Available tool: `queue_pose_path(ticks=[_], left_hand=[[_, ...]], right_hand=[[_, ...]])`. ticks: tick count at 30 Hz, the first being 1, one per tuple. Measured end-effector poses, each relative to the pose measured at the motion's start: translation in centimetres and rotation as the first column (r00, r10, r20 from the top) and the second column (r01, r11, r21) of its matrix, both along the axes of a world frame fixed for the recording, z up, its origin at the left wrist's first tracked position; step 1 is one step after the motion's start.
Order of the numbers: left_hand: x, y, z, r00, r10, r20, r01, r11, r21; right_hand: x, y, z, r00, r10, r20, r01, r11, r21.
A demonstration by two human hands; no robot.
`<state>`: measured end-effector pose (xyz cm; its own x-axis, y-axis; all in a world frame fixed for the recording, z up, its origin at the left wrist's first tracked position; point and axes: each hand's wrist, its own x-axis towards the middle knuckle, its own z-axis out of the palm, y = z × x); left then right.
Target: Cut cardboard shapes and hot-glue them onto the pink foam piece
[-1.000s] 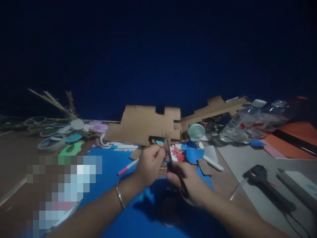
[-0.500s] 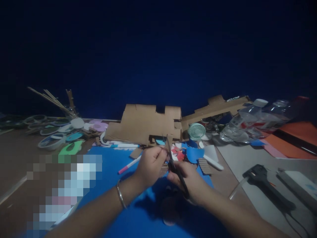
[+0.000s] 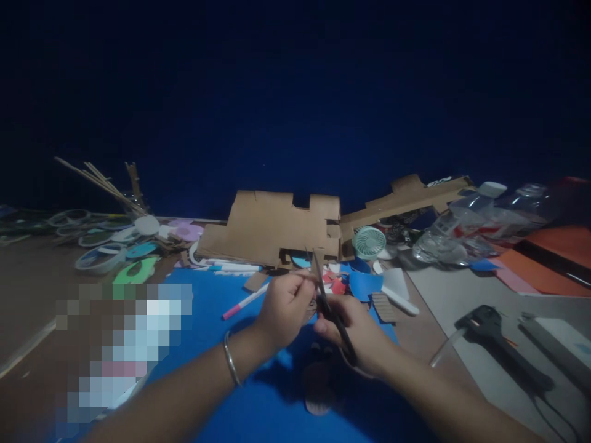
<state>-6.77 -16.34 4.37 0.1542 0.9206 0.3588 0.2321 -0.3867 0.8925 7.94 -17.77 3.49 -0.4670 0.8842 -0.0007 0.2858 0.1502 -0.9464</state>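
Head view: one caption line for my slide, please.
Right hand works black scissors on a cardboard scrap pinched by left hand.

Dark blue wall (image 3: 295,92) fills the upper half of the frame. Brown table (image 3: 28,301) spans the lower half, with a grey mat (image 3: 455,292) at lower right. Lighting: dim.

The right hand (image 3: 355,326) works black scissors (image 3: 330,301) beside the left hand (image 3: 284,307).
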Motion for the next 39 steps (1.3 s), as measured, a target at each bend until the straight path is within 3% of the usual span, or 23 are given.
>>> queue_pose_path(ticks=[4,9,13,20,28,35,39], left_hand=[[0.1,-0.1,-0.2,0.999,-0.04,0.022,0.041,0.998,-0.038],[0.2,-0.2,-0.5,1.0,0.023,0.005,-0.023,0.999,-0.024],[0.2,-0.2,-0.8,0.999,0.035,0.012,-0.035,0.999,-0.023],[0.3,-0.4,-0.9,0.996,-0.048,0.077,0.057,0.991,-0.12],[0.4,-0.6,-1.1,0.999,0.025,0.043,-0.023,0.998,-0.05],[0.4,-0.7,-1.1,0.998,-0.059,0.028,0.06,0.996,-0.066],[0.6,-0.9,-1.2,0.999,-0.02,0.037,0.021,0.999,-0.046]], right_hand=[[0.1,0.0,0.2,1.0,-0.003,0.023,0.003,1.0,0.027],[0.0,-0.1,-0.5,0.997,-0.055,0.045,0.052,0.997,0.063],[-0.1,-0.1,-0.6,0.999,-0.05,-0.008,0.05,0.999,0.008],[0.0,0.0,-0.4,0.999,0.01,-0.053,-0.011,1.0,-0.019],[0.0,-0.1,-1.3,0.995,-0.083,0.057,0.081,0.996,0.043],[0.0,-0.1,-0.6,0.994,0.053,-0.097,-0.053,0.999,-0.001],[0.1,-0.1,-0.8,0.999,-0.007,-0.032,0.008,1.0,0.023]])
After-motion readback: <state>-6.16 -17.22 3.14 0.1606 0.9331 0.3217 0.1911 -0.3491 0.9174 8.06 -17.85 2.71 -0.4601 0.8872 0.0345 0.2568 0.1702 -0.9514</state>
